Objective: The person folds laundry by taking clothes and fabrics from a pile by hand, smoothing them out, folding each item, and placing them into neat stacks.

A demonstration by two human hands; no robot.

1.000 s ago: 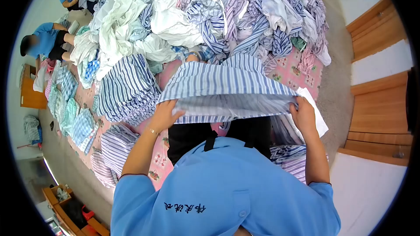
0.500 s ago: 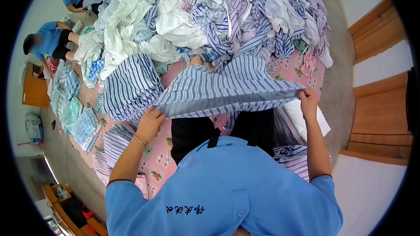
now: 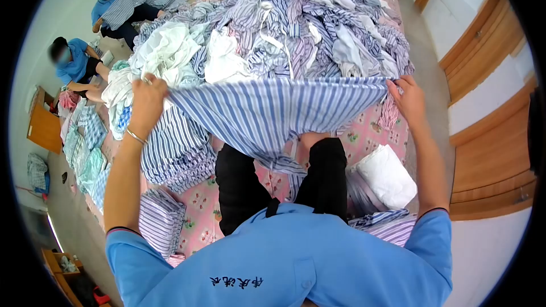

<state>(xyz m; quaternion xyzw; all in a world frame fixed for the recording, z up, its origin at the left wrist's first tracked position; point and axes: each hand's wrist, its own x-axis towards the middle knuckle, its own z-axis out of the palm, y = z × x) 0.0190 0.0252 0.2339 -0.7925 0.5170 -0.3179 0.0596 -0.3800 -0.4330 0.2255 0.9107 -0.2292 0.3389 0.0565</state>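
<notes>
A blue-and-white striped garment (image 3: 273, 113) is stretched between my two hands in front of my knees. Its upper edge runs nearly straight across, and the lower part hangs between my legs; its exact kind does not show. My left hand (image 3: 149, 99) pinches one end of that edge at the left. At the opposite end, my right hand (image 3: 408, 99) grips the cloth between thumb and fingers. Below my left hand stands a stack of folded blue-striped clothes (image 3: 173, 148). A folded white cloth (image 3: 388, 177) lies on another stack beside my right knee.
Beyond the garment rises a large heap of loose striped and white clothes (image 3: 318, 28). Folded purple-striped clothes (image 3: 162, 222) lie left of me on a pink flowered sheet (image 3: 199, 216). Two people (image 3: 77, 65) in blue shirts sit at the left. Wooden doors (image 3: 492, 153) line the right wall.
Both hands have risen and moved away from my body, lifting the striped garment so that it hangs down. The view has tilted up, showing more of the room's far end.
</notes>
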